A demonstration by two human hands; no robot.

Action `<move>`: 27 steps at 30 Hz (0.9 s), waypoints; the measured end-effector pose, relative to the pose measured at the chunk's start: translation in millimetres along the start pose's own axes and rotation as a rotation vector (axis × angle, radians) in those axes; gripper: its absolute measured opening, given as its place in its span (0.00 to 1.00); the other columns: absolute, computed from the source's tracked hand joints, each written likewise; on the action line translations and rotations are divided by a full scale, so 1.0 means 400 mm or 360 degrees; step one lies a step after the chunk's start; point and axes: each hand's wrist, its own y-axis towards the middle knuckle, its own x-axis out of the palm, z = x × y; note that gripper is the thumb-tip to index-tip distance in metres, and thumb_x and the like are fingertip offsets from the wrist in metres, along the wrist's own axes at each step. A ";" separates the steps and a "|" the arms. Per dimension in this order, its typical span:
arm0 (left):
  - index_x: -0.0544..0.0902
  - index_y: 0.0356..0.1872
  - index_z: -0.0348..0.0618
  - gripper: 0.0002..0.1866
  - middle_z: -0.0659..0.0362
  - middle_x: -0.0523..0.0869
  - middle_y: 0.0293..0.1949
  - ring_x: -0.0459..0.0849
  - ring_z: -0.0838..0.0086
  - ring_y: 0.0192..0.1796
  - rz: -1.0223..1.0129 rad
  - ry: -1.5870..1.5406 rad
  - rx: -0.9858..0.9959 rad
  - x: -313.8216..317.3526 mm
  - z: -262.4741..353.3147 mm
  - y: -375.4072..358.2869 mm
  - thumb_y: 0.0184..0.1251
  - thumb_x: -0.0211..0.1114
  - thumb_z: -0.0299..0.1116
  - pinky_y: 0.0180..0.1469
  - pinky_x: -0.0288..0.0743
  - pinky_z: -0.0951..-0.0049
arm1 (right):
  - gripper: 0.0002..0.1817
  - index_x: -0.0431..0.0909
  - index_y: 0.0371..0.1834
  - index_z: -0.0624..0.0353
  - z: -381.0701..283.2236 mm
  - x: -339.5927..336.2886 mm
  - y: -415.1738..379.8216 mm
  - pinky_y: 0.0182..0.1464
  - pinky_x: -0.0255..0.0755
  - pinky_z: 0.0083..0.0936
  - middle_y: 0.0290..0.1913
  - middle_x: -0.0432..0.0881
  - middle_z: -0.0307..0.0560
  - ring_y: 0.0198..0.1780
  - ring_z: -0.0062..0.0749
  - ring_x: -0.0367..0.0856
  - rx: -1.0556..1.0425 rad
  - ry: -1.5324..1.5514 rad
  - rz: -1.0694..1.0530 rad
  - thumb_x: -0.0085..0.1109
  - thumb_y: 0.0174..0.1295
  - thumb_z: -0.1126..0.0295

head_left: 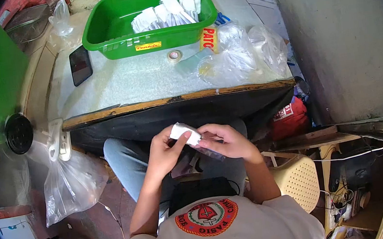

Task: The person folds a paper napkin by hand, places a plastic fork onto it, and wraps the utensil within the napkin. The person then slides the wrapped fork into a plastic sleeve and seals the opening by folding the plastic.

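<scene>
Above my lap, my left hand [162, 149] pinches a small folded white bundle [182, 133] that looks like tissue, its thumb lying on the front. My right hand [226, 141] is closed at the bundle's lower right end, on a small clear plastic bag [212, 153] that appears to be around that end. Part of the bag is hidden under the right fingers. On the table in front stands a green tub [118, 50] with several similar white bundles [167, 14] piled in its right half.
The table [137, 83] also bears a phone [80, 65], a tape roll [174, 56], clear plastic bags [234, 59] and a yellow-and-red packet [208, 40]. A filled plastic bag [73, 185] hangs at left. A wall [349, 24] and perforated stool [298, 182] are at right.
</scene>
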 end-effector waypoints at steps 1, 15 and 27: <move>0.86 0.42 0.36 0.06 0.60 0.89 0.36 0.83 0.84 0.39 0.0005 0.0076 0.0039 0.007 -0.007 0.000 0.70 0.66 0.28 0.44 0.76 0.79 | 0.13 0.76 0.55 0.66 0.009 0.006 0.002 0.48 0.79 0.22 0.41 0.86 0.42 0.45 0.22 0.84 0.0000 -0.0006 0.0001 0.59 0.71 0.72; 0.85 0.39 0.33 0.06 0.57 0.83 0.36 0.84 0.75 0.37 0.0357 0.0238 0.0234 -0.010 0.001 0.006 0.64 0.70 0.24 0.42 0.76 0.74 | 0.10 0.79 0.50 0.60 0.038 0.019 -0.036 0.30 0.63 0.13 0.30 0.76 0.33 0.29 0.12 0.68 0.0213 -0.0066 -0.0067 0.55 0.74 0.66; 0.73 0.62 0.36 0.16 0.52 0.85 0.53 0.85 0.72 0.50 -0.0121 -0.0503 -0.0177 0.013 0.011 -0.004 0.81 0.50 0.33 0.55 0.77 0.71 | 0.14 0.73 0.59 0.59 0.074 0.029 -0.045 0.38 0.71 0.17 0.37 0.79 0.36 0.37 0.17 0.77 0.0359 0.0319 -0.0221 0.51 0.76 0.65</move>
